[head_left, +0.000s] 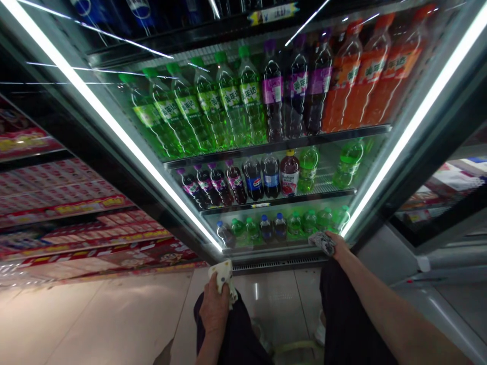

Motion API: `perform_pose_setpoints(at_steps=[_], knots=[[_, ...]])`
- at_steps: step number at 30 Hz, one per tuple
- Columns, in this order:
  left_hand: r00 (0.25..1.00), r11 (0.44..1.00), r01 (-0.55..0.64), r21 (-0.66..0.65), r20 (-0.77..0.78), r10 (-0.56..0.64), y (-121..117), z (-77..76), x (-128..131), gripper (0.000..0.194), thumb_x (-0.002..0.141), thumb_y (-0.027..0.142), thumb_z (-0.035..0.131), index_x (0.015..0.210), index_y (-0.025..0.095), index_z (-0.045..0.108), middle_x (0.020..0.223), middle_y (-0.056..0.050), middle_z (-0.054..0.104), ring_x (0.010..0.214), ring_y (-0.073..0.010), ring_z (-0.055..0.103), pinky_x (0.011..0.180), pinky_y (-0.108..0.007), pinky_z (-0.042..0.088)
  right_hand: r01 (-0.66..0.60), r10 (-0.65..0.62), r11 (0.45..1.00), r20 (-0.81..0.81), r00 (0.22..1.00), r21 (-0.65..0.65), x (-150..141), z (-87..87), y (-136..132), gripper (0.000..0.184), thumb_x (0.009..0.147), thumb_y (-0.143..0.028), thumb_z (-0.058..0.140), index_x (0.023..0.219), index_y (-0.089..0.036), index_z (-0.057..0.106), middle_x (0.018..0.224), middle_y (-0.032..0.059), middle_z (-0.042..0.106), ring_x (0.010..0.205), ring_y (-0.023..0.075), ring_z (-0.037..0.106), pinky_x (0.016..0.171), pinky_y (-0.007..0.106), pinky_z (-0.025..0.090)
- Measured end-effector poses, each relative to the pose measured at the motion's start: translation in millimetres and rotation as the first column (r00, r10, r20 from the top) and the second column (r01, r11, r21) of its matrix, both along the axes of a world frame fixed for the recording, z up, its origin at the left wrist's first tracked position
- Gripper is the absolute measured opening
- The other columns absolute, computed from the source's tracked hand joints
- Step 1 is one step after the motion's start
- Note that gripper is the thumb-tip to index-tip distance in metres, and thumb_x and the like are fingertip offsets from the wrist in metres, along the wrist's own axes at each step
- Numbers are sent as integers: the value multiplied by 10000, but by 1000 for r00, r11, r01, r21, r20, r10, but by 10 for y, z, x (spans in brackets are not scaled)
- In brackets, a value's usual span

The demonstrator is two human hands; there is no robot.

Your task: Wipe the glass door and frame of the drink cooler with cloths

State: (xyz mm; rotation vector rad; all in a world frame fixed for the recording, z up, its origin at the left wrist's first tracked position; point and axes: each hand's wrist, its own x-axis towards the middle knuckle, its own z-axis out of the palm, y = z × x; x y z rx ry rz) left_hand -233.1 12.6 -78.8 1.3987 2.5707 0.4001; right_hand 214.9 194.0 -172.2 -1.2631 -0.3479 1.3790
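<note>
Gripping a pale spotted cloth (224, 278) in the left hand (215, 309), fingers (213, 294) curled round it, just below the drinks cooler (277, 264). Right hand (337, 247) sits farther right, closed on a grey patterned cloth (322, 243), fingers mostly hidden, at the cooler's lower right corner, just beneath the bottom-shelf bottles (294, 225).

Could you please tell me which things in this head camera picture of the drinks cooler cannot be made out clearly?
Head view:
The fingers of the right hand are hidden by the patterned cloth.
The left hand's fingertips are partly hidden by the cream cloth.
The blue-labelled bottles on the top shelf are cut off by the top edge.
The labels of the bottom-shelf bottles are too small to read.
The shelf tag is too small to read.
</note>
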Motion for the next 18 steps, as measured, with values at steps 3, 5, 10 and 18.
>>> perform_pose_setpoints(at_steps=[3,5,10,18], knots=[[1000,1000,18,15,-9,-18,20,-33,7,550,971,450,373,1472,227,418,1353,-123,601,1122,-263,652,827,-348,495,38,-37,997,6,999,-63,-99,8,3,105,728,-205,686,684,-179,595,602,30,656,537,152,632,518,257,549],[999,999,29,30,-19,-29,27,-62,8,545,971,442,380,1472,229,418,1348,-119,606,1117,-253,654,837,-343,498,41,-41,996,9,999,-83,-148,29,0,108,731,-215,685,676,-171,603,598,41,656,526,154,624,506,262,539],[998,998,45,39,-44,-43,33,-90,15,543,973,446,377,1469,232,427,1316,-115,621,1113,-253,654,831,-345,506,0,2,994,25,1000,-108,-249,62,-2,123,697,-241,697,660,-159,613,580,45,646,516,169,619,505,283,525],[999,999,43,13,-35,-42,57,-59,30,546,973,460,369,1468,237,428,1342,-114,617,1097,-250,659,807,-335,499,-113,128,986,114,985,-126,-517,127,10,203,636,-300,724,586,-171,576,516,25,586,485,160,561,478,281,424]])
